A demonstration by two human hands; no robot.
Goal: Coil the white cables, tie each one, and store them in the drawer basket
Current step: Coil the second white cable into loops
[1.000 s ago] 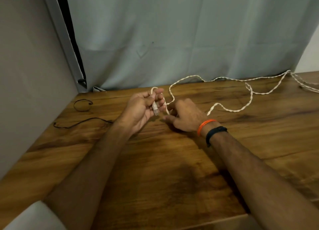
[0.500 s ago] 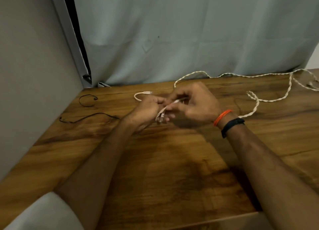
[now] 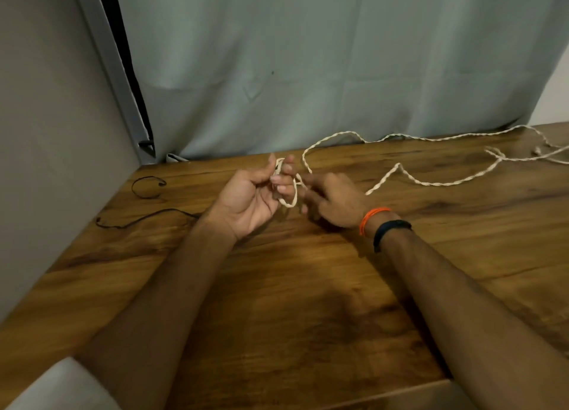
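A pale grey-green fabric curtain (image 3: pixel 308 65) is hanging across the whole back of the room, its hem brushing the far edge of the table. To the left a plain beige wall panel (image 3: pixel 46 132) is running down alongside the table, with a slanting grey metal frame strip (image 3: pixel 114 71) and a dark gap sitting between it and the curtain.

The broad brown wooden table with dark streaky grain (image 3: pixel 308 302) is filling the lower half of the scene, catching a soft sheen near the left edge. A person's two bare forearms are reaching in over it, meeting near the far middle.

The long white twisted cable (image 3: pixel 431 183) is trailing loosely over the far right of the table, snaking back along the curtain hem and looping round towards the hands. The left hand (image 3: pixel 252 197) is turned palm up, its fingers curled, gripping a small loop of that cable between thumb and fingertips. The right hand (image 3: pixel 332 200) is lying knuckles up just beside it, fingers curled, pinching the cable where it is leaving the loop. On the right wrist an orange thread band (image 3: pixel 371 218) is sitting next to a black wristband (image 3: pixel 389 231).

A thin black wire (image 3: pixel 144 218) is lying curled near the left wall, well apart from the white cable.
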